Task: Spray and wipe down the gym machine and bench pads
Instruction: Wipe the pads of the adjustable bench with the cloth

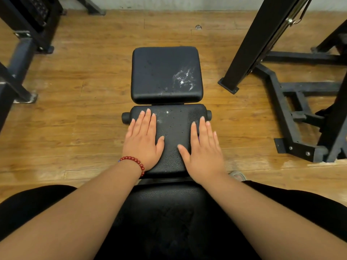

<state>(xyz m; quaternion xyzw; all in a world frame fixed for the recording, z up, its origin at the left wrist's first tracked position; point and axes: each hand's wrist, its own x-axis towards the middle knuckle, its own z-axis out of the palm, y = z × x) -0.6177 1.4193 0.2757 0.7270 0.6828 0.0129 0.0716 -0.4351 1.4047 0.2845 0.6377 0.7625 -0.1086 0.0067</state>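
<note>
A black padded bench runs away from me down the middle of the view. Its far pad [165,72] carries a white wet patch of spray and droplets on its right side. The middle pad [173,132] also shows scattered droplets. My left hand [143,139], with a red bead bracelet at the wrist, lies flat on the middle pad's left side with fingers straight. My right hand [203,149] lies flat on its right side, fingers straight too. Neither hand holds anything. No spray bottle or cloth is in view. The near pad [165,212] lies between my legs.
Wooden floor [84,91] surrounds the bench. A black machine frame [293,102] with a slanted upright and floor rails stands on the right. Another black frame [22,45] stands at the left. A shoe [237,175] shows beside the bench on the right.
</note>
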